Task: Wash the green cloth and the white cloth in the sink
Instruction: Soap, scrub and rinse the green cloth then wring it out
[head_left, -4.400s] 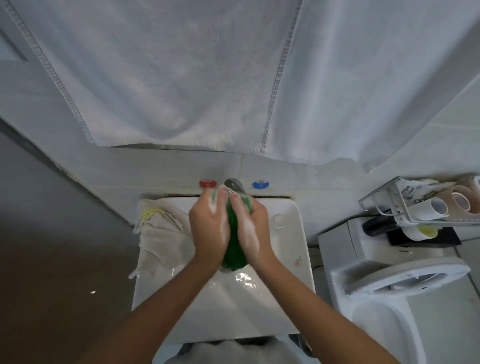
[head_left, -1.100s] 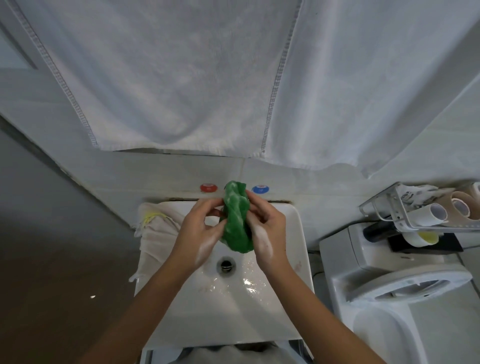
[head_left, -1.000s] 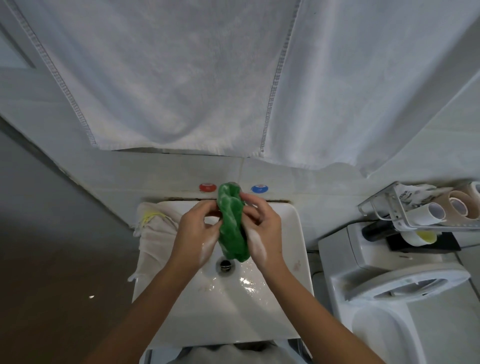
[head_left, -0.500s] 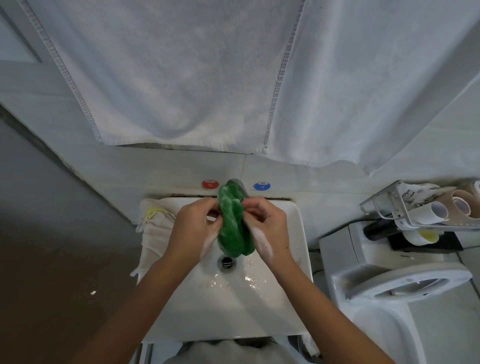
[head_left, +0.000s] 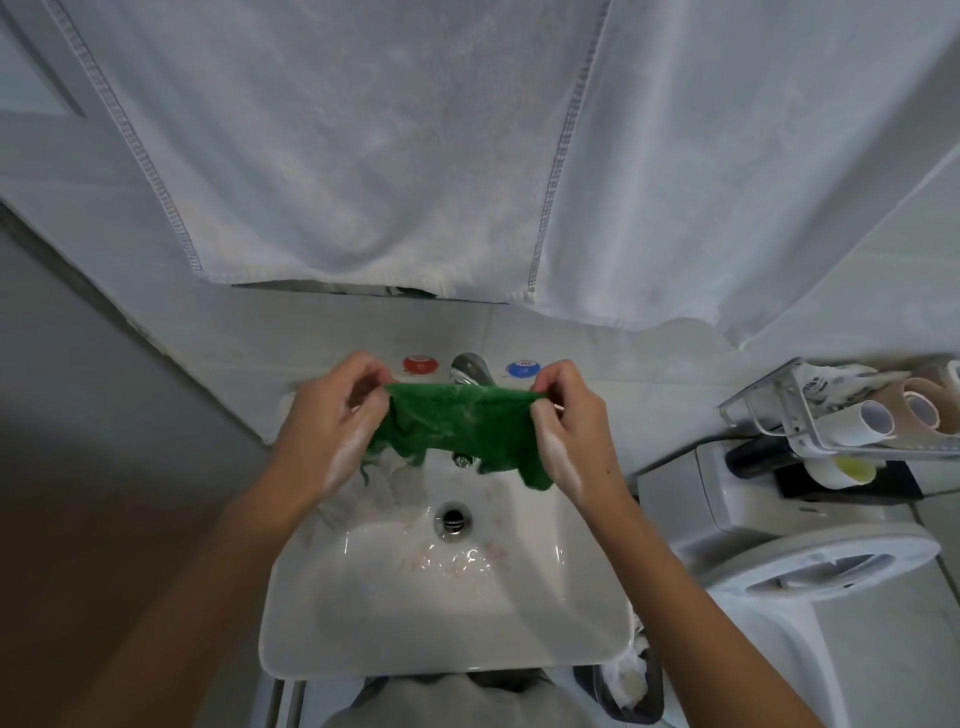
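1. The left hand (head_left: 332, 426), streaked with soap suds, pinches the left top corner of the green terry cloth (head_left: 460, 434) between thumb and curled fingers.
2. Under that hand a crumpled white cloth (head_left: 384, 480) lies against the left inner side of the white ceramic sink (head_left: 441, 623), mostly hidden by the arm.
3. The green cloth is stretched flat between both hands above the back of the basin, its lower edge hanging ragged over the round metal drain (head_left: 453, 518).
4. Behind it stand a red-capped tap knob (head_left: 420, 364), a chrome spout (head_left: 470, 369) and a blue-capped tap knob (head_left: 522, 369).
5. The right hand (head_left: 569, 431), also sudsy, grips the cloth's right top corner with fingers curled.
6. Far right, a white wire rack (head_left: 810, 415) holds rolled tubes.
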